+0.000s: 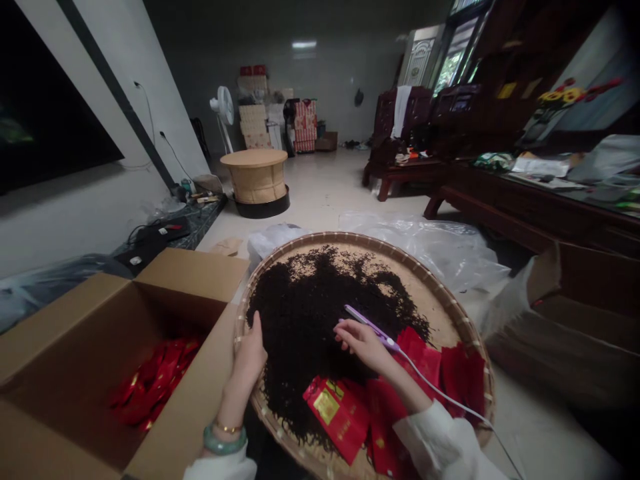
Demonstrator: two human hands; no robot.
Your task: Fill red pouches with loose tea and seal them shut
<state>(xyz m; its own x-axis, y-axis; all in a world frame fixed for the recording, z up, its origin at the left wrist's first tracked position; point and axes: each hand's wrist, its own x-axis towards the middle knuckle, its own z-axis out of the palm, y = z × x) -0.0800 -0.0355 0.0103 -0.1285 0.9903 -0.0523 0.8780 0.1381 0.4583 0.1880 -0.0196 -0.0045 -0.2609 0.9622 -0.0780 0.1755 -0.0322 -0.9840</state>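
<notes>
A round woven bamboo tray (445,300) holds a spread of dark, dry leaves (300,307) that look like loose tea. My left hand (250,360) is at its left rim, one finger pointing up along the inside; the other fingers are mostly hidden and seem to wrap the edge. Above the leaves, my right hand (363,343) has curled fingers around a slim purple corded tool (367,320) like a small flat iron, partly hidden by the hand. Red packets (343,413) with gold labels lie in the tray's near and right parts, some under my right forearm.
An open cardboard box (200,373) with red packets (155,380) inside stands at the left. Another open box (585,293) is at the right. Clear plastic sheeting (425,247) lies beyond the tray. A round wooden stool (255,173) and a dark table (505,207) stand farther off.
</notes>
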